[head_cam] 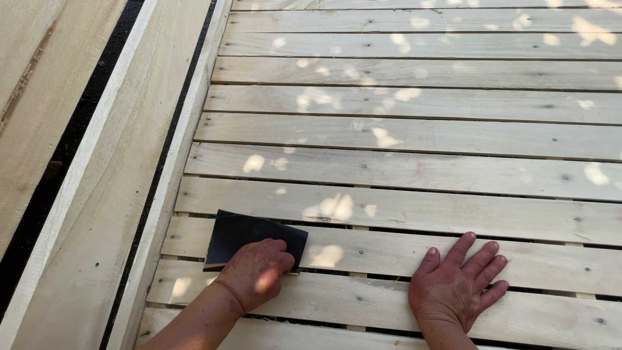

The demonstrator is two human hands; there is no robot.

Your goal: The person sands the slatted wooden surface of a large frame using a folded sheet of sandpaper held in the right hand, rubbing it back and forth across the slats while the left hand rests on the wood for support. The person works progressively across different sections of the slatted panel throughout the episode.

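Observation:
My left hand (256, 272) presses down on a dark sheet of sandpaper (243, 234) that lies flat on a pale wooden slat near the left end of a slatted wooden panel (414, 136). The fingers curl over the sheet's lower right part. My right hand (457, 285) rests flat on the slats to the right, fingers spread, holding nothing. The slats run left to right with narrow gaps and small nail heads.
A long pale side board (175, 155) borders the slats on the left. More bare wooden planks (97, 194) lie further left, with dark gaps (61, 162) between them. Dappled sunlight spots the slats.

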